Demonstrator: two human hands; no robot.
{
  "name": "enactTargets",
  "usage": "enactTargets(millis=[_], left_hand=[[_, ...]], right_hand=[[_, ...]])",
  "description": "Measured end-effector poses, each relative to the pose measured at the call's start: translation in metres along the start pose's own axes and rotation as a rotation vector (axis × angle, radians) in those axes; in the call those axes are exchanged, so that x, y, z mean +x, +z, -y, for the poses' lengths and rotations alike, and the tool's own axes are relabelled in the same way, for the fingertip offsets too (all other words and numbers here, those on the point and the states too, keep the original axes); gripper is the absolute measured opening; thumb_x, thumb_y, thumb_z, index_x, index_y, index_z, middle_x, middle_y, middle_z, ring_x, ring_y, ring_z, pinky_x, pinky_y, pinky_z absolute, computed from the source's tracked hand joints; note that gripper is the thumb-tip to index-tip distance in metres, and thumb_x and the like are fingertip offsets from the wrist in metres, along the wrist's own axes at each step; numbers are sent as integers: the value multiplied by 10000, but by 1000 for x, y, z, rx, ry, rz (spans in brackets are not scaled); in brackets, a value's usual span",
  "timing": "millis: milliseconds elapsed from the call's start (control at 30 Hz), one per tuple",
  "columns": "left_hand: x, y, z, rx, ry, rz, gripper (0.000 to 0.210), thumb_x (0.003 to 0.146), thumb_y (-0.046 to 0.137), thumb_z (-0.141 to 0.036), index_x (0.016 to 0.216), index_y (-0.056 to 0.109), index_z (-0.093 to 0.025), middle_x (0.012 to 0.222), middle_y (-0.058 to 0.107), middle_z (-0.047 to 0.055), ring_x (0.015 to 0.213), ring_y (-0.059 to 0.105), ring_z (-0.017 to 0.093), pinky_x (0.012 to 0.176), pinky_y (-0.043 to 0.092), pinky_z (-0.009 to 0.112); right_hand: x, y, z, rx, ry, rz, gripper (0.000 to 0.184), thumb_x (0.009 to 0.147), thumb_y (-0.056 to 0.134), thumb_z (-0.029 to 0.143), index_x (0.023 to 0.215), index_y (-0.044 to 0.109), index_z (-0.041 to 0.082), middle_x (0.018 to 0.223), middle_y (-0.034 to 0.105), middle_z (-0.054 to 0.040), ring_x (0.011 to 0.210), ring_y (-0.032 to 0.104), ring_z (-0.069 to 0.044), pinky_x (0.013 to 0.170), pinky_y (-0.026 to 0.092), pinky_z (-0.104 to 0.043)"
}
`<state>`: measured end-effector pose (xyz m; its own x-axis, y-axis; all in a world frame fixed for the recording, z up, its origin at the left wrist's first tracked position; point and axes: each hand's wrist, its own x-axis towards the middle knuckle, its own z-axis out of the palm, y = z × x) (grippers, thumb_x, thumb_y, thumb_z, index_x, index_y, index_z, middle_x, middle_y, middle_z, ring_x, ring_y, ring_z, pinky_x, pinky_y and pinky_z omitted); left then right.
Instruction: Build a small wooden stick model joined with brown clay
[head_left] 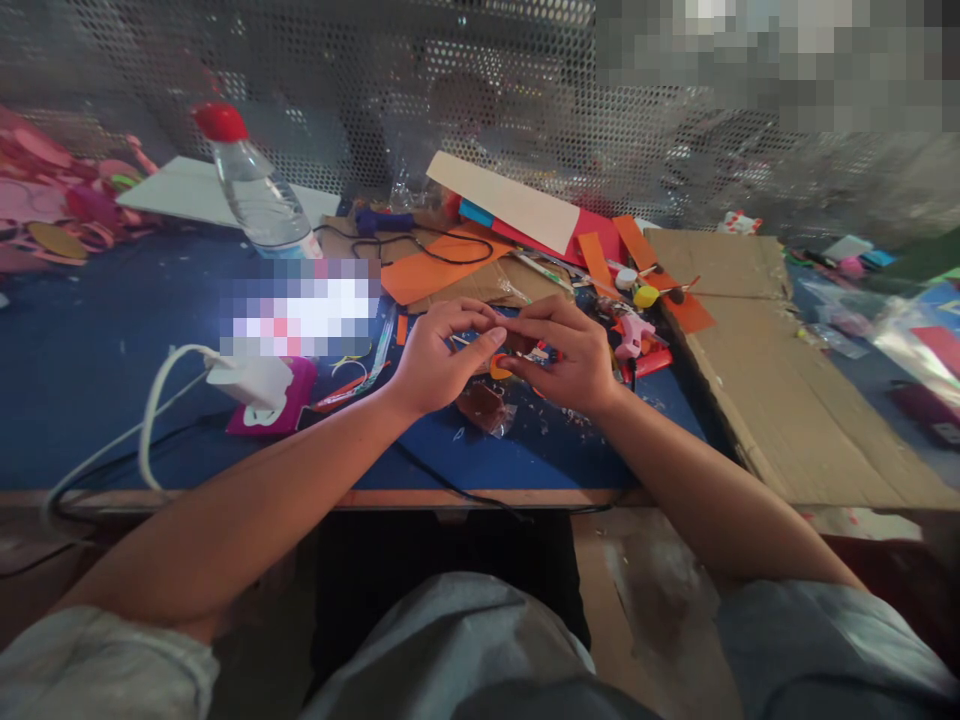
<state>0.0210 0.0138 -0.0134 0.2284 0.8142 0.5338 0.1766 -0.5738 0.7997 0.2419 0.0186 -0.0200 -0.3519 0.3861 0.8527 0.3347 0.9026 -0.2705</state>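
Over the blue tabletop (480, 460), my left hand (446, 355) and my right hand (574, 350) meet at the fingertips. Both are closed in a pinch. Whatever sits between the fingertips is too small and too covered to make out. A small orange-yellow round piece (499, 367) shows beside my right thumb tip; I cannot tell whether it is held or lies behind. Just below the hands lies a brown piece (484, 405) with clear plastic by it, among scattered white scraps. Right of my right hand is a pink glue gun (635, 335).
A red-capped bottle (262, 200) leans at the back left. A white charger (251, 385) sits in a magenta power socket (304, 385), its cable looping left. Orange sheets (442, 262) lie behind the hands. Flattened cardboard (795, 400) covers the right; perforated metal (360, 90) stands behind.
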Motion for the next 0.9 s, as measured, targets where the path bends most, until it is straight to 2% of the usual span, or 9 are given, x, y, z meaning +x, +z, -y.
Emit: enactTargets(millis=[133, 233, 333, 433, 567, 700, 900], left_hand=[[0, -1, -1, -21, 1, 14, 231, 1030, 753, -432, 918, 840, -250, 1152, 838, 69, 1149, 783, 238, 1116, 600, 441], [0, -1, -1, -17, 19, 26, 257, 1023, 763, -484, 935, 849, -259, 1156, 847, 68, 1163, 784, 244, 1111, 594, 447], [-1, 0, -1, -4, 40, 36, 216, 992, 789, -460, 947, 853, -258, 1160, 856, 73, 1145, 789, 257, 1091, 587, 470], [-1, -1, -2, 12, 49, 58, 192, 988, 783, -441, 973, 858, -265, 1159, 860, 75, 1150, 785, 265, 1088, 585, 479], [-1, -1, -5, 32, 63, 81, 224, 990, 776, -473, 998, 874, -271, 1179, 850, 78, 1154, 778, 269, 1079, 585, 484], [-2, -1, -6, 30, 67, 92, 227, 994, 780, -468, 942, 874, -269, 1176, 848, 82, 1165, 775, 271, 1091, 585, 490], [-1, -2, -7, 38, 52, 100, 220, 998, 780, -466, 931, 881, -283, 1170, 849, 73, 1176, 774, 271, 1103, 599, 492]], right_hand=[[1, 0, 2, -3, -1, 6, 370, 1033, 845, 431, 1377, 833, 295, 1088, 808, -77, 808, 743, -170, 733, 670, -332], [3, -1, 3, 12, 6, -21, 369, 1000, 876, 476, 1314, 845, 285, 1053, 809, -73, 801, 741, -178, 685, 649, -318], [3, -2, 3, 19, 37, -15, 471, 965, 892, 559, 1341, 823, 284, 1050, 797, -61, 770, 722, -163, 684, 646, -314], [1, -3, 1, -1, 56, 42, 566, 971, 856, 631, 1420, 792, 292, 1100, 787, -69, 770, 727, -160, 730, 670, -341], [0, -1, -2, -5, 11, 43, 395, 1027, 825, 546, 1349, 831, 318, 1116, 779, -70, 930, 767, -200, 823, 681, -369], [0, 0, -3, 31, -5, 16, 408, 997, 868, 514, 1353, 827, 321, 1116, 764, -67, 935, 760, -197, 785, 674, -342], [1, 0, -2, 9, -24, 29, 369, 1029, 837, 490, 1365, 825, 337, 1120, 770, -62, 960, 765, -202, 849, 676, -371]])
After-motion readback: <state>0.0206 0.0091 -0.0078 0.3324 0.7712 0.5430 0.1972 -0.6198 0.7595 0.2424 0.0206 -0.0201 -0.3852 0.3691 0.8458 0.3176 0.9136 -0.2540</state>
